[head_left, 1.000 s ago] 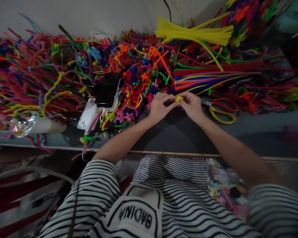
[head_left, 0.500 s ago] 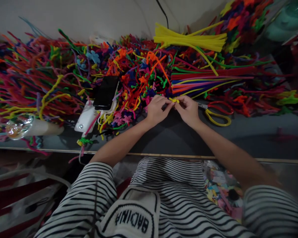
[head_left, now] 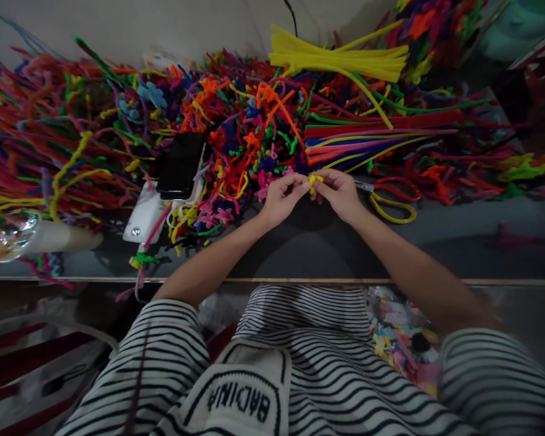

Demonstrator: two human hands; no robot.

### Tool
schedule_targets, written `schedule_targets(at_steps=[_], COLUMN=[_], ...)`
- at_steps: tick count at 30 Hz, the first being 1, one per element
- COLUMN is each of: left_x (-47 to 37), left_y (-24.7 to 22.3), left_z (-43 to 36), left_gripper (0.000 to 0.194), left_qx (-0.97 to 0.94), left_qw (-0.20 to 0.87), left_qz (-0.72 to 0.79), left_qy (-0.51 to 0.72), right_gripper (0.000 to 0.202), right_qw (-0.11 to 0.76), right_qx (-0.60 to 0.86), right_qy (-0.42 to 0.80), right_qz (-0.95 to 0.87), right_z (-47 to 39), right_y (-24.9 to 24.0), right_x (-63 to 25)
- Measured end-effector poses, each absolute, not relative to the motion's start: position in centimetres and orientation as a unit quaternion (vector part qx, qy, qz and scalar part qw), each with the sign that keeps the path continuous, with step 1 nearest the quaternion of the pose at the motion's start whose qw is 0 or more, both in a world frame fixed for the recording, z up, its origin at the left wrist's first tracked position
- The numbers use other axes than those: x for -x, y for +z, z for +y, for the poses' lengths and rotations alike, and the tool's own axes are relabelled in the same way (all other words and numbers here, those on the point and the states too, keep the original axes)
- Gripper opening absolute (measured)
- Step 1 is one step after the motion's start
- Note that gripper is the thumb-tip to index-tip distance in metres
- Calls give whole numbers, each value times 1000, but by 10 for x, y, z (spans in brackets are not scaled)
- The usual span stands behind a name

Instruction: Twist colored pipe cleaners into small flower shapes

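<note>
Between my fingertips is a small yellow pipe cleaner (head_left: pixel 315 180), bent into a looped shape. My left hand (head_left: pixel 282 197) pinches it from the left, and my right hand (head_left: pixel 340 192) pinches its right side with thumb and forefinger. Both hands are just above the dark tabletop (head_left: pixel 309 248). Scissors (head_left: pixel 393 200) with one red and one yellow handle loop lie close to the right of my right hand. Behind my hands, long pipe cleaners in many colours (head_left: pixel 372 145) lie side by side.
Bent pipe cleaners (head_left: pixel 236 127) heap along the wall. A yellow bundle (head_left: pixel 340 57) rests on top at the back. At left are a black phone (head_left: pixel 181 165), a white device (head_left: pixel 143 215) with a cable and a lying cup (head_left: pixel 66 235). A bag of colourful pieces (head_left: pixel 402 339) is below the table edge.
The yellow pipe cleaner now shows a more compact, looped shape between my fingertips. Both hands still pinch it. The whole view has shifted slightly, so the table things appear further left and higher.
</note>
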State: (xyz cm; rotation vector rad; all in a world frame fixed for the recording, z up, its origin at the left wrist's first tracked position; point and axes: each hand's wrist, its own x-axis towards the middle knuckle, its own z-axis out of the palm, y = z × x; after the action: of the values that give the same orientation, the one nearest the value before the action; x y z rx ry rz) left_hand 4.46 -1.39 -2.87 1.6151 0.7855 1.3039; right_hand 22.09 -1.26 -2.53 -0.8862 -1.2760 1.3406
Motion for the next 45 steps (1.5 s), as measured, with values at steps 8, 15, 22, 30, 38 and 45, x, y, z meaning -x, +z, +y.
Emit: schedule_targets(at_steps=[8, 15, 22, 30, 38, 45], left_x=[-42, -40, -40, -40, -44, -46], left_y=[-42, -37, -44, -48, -42, -44], left_z=[-2, -4, -5, -3, -5, -4], left_gripper=[54, 50, 43, 43, 51, 60], left_qx=[-664, -740, -779, -783, -768, -686], left_qw=[392, 231, 116, 101, 155, 370], left_qz=[358, 395, 415, 409, 405, 378], left_qy=[527, 492, 455, 458, 472, 500], right_gripper=[57, 60, 57, 39, 43, 67], right_qw=[546, 526, 531, 510, 507, 490], right_qx=[417, 477, 487, 490, 486, 475], right_qy=[485, 430, 363, 317, 324, 458], right_qz=[-541, -557, -591, -632, -634, -569], right_z=[-8, -14, -14, -20, -19, -16], right_y=[-36, -34, -41, -35, -33, -37], right_x=[-223, -221, -221, -220, -221, -219])
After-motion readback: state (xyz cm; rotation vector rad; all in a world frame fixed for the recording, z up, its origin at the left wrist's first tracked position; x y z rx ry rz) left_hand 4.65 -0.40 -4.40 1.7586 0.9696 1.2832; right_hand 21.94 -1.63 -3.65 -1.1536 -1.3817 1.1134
